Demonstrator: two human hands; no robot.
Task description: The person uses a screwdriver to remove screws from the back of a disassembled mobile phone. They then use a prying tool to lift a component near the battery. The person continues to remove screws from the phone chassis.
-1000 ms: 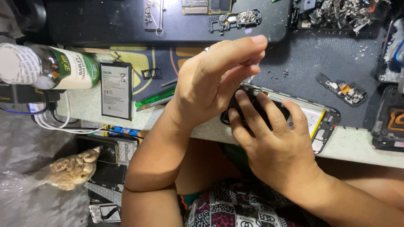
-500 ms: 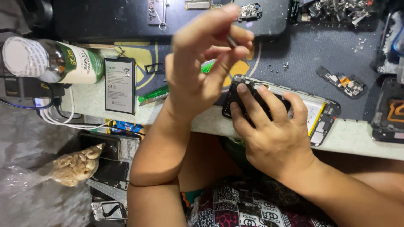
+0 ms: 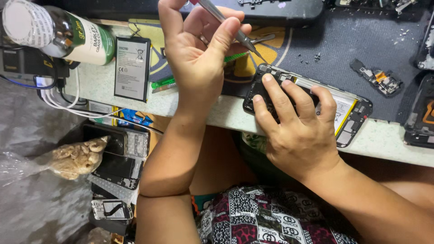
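A person sits at a pale workbench [image 3: 389, 144] with an opened phone [image 3: 348, 113] lying half over its front edge, on the dark mat [image 3: 325, 36] that covers the bench behind it. The right hand [image 3: 298, 131] lies flat on the phone, fingers spread and closed on nothing, pressing it down. Left of the phone, the left hand [image 3: 199, 58] is raised and pinches a slim screwdriver [image 3: 235, 29] between thumb and fingers, its tip hanging just above the phone's top left corner.

The phone overhangs the edge, so it could tip off if the pressing hand lifts. Tiny screws [image 3: 316, 57] lie loose on the mat just behind the phone; a sweep of a wrist could scatter them. A slip of the tip could gouge the exposed battery.

Well left of the phone, a bottle [image 3: 58, 34] lies on its side, green label with white band. Between bottle and phone lies a loose black rectangular battery [image 3: 132, 68] with a white label panel. Below it, under the bench edge, sits a blue and yellow packet [image 3: 133, 116].
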